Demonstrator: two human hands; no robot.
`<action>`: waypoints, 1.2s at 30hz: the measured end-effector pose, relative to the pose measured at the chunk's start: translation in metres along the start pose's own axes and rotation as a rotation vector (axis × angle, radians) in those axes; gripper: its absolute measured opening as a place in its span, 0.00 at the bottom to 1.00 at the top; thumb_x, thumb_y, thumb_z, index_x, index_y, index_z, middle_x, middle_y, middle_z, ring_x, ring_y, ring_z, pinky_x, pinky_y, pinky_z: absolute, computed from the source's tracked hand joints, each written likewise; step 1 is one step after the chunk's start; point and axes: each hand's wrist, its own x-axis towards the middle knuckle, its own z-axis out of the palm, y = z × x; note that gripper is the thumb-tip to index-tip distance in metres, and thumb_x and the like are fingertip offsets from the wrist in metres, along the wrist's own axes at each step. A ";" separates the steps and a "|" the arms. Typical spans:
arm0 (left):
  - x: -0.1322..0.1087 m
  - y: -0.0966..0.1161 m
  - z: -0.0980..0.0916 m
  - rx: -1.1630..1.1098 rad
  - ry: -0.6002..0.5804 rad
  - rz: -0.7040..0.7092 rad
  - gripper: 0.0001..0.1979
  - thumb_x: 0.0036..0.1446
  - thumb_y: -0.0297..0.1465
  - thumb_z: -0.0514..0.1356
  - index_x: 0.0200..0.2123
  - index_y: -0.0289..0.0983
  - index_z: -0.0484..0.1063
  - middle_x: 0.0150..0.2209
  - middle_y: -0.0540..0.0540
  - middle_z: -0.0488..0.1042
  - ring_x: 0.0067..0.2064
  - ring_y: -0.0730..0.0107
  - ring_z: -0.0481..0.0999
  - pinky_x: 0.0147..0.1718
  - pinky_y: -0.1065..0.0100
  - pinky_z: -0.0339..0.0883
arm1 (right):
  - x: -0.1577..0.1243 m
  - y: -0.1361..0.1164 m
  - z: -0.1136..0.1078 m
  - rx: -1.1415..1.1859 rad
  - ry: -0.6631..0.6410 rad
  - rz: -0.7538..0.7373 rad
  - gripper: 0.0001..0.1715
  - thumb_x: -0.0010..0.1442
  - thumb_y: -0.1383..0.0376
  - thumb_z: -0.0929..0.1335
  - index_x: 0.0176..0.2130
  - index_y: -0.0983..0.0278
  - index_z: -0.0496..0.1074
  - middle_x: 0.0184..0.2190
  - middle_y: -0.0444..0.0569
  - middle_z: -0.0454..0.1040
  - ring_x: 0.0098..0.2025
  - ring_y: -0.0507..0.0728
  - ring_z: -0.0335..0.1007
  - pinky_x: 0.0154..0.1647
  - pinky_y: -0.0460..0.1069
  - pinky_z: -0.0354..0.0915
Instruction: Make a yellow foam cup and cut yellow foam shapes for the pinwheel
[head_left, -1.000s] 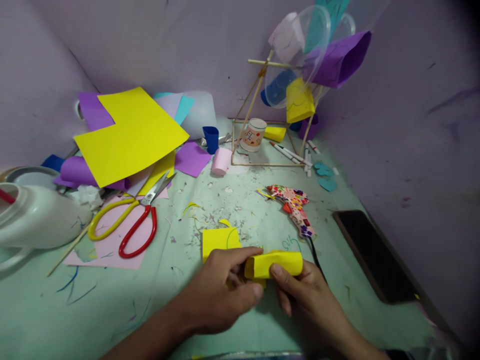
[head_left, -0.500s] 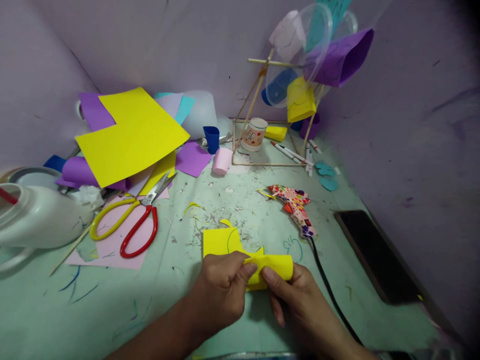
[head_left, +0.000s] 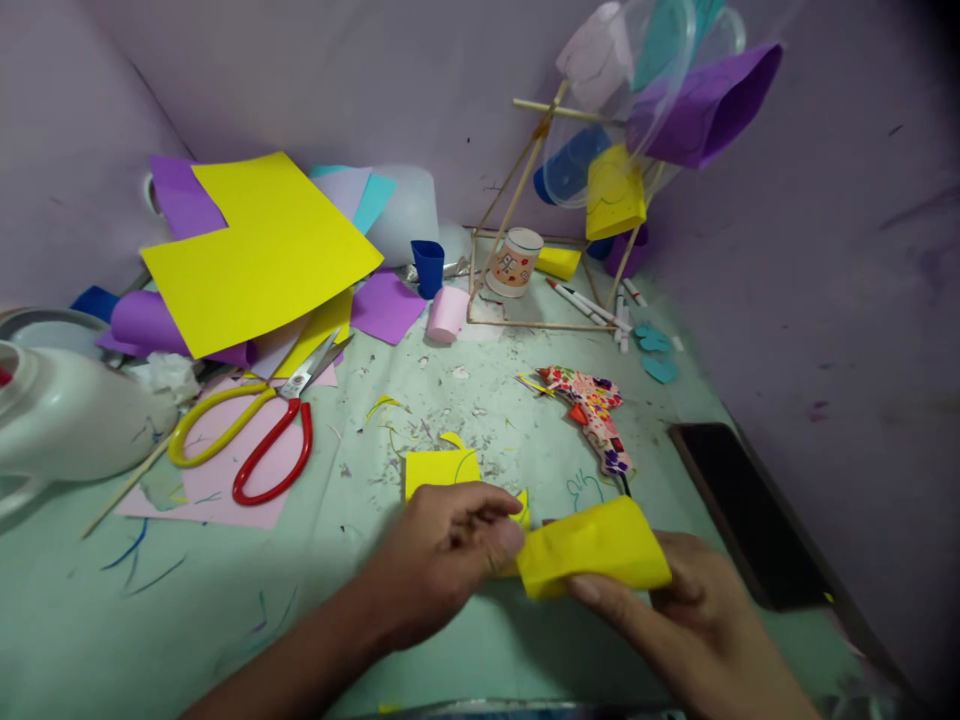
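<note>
A folded tube of yellow paper (head_left: 596, 548) is in my right hand (head_left: 675, 610), its thumb along the lower edge and the other fingers behind. Beside the tube's left end is my left hand (head_left: 450, 550), fingers curled and thumb near the paper; whether it pinches anything is unclear. Partly under my left hand lies a cut yellow sheet (head_left: 435, 470) with a drawn curve. A floral glue gun (head_left: 592, 410) rests behind the tube.
Red-and-yellow scissors (head_left: 285, 400) and a white jug (head_left: 82, 415) are at the left, below yellow sheets (head_left: 262, 260). A phone (head_left: 739, 510) lies right. A stick frame (head_left: 540, 325) with paper cups stands at the back.
The yellow tube has moved right and toward me with my right hand, and shows more of its face. My left hand has come away from the tube's middle, its fingers loosened.
</note>
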 end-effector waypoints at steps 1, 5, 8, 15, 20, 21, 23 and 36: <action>0.000 0.001 0.001 -0.003 -0.047 -0.016 0.17 0.49 0.36 0.61 0.42 0.35 0.75 0.35 0.44 0.79 0.32 0.67 0.76 0.27 0.71 0.69 | -0.002 0.001 0.001 -0.058 -0.032 -0.047 0.04 0.51 0.64 0.72 0.30 0.56 0.80 0.25 0.46 0.79 0.26 0.57 0.75 0.27 0.47 0.70; -0.001 0.005 0.005 0.084 -0.127 0.016 0.11 0.45 0.26 0.63 0.35 0.37 0.77 0.32 0.48 0.79 0.31 0.69 0.75 0.26 0.74 0.66 | -0.009 0.016 0.005 -0.258 -0.080 -0.155 0.12 0.51 0.66 0.72 0.39 0.56 0.79 0.37 0.51 0.80 0.38 0.62 0.76 0.36 0.52 0.72; -0.003 0.003 0.004 0.199 -0.054 0.133 0.07 0.47 0.22 0.60 0.29 0.36 0.76 0.25 0.51 0.76 0.28 0.72 0.73 0.25 0.75 0.64 | -0.009 0.024 0.007 -0.319 -0.015 -0.208 0.14 0.51 0.66 0.72 0.41 0.56 0.78 0.36 0.51 0.80 0.37 0.62 0.76 0.36 0.52 0.72; -0.007 -0.006 0.004 0.450 -0.006 0.464 0.17 0.51 0.25 0.58 0.46 0.32 0.69 0.37 0.42 0.77 0.38 0.63 0.75 0.37 0.64 0.70 | 0.002 0.006 0.012 -0.250 -0.041 -0.183 0.08 0.55 0.61 0.70 0.37 0.59 0.78 0.28 0.46 0.79 0.27 0.56 0.75 0.28 0.47 0.71; -0.006 -0.007 0.008 0.612 0.001 0.494 0.24 0.55 0.28 0.56 0.55 0.33 0.59 0.46 0.39 0.73 0.45 0.58 0.72 0.43 0.55 0.70 | 0.002 0.005 0.014 -0.198 -0.022 -0.059 0.12 0.60 0.59 0.65 0.33 0.63 0.75 0.24 0.45 0.76 0.25 0.53 0.71 0.24 0.44 0.67; -0.007 -0.008 0.009 0.642 -0.003 0.523 0.26 0.55 0.28 0.56 0.57 0.34 0.56 0.49 0.38 0.72 0.47 0.57 0.72 0.44 0.54 0.69 | 0.002 0.007 0.014 -0.197 -0.028 -0.047 0.12 0.60 0.59 0.65 0.32 0.63 0.74 0.23 0.44 0.75 0.25 0.53 0.70 0.24 0.44 0.66; -0.008 -0.009 0.013 0.683 -0.007 0.566 0.28 0.58 0.27 0.54 0.60 0.34 0.50 0.51 0.37 0.70 0.48 0.56 0.71 0.45 0.52 0.69 | 0.001 0.010 0.018 -0.170 -0.045 -0.025 0.13 0.59 0.59 0.65 0.30 0.64 0.74 0.23 0.44 0.74 0.25 0.53 0.70 0.24 0.44 0.66; -0.007 -0.011 0.017 0.488 0.132 0.648 0.21 0.55 0.23 0.52 0.54 0.33 0.58 0.47 0.38 0.74 0.46 0.62 0.73 0.44 0.60 0.71 | 0.008 0.001 0.009 -0.373 0.013 -0.453 0.05 0.58 0.64 0.68 0.34 0.61 0.75 0.24 0.45 0.76 0.25 0.54 0.74 0.26 0.45 0.71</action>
